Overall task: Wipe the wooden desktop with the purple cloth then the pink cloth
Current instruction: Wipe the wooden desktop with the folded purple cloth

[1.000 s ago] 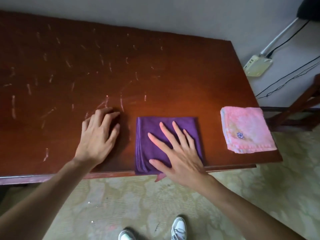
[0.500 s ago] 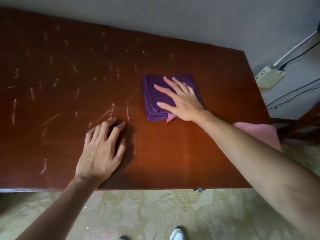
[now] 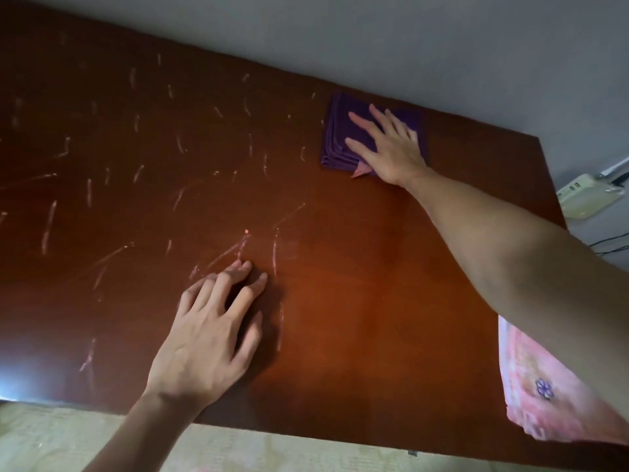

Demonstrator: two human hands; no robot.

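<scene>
Purple folded cloth lies flat at the far edge of the reddish-brown wooden desktop, right of centre, just beside the grey wall. On it the right hand presses palm down, fingers straight and spread, gripping nothing. Pale streaks mark the wood to the left. Nearer, the left hand rests with fingertips on the wood, holding nothing. At the near right edge lies a pink towel cloth, partly hidden by the right forearm.
</scene>
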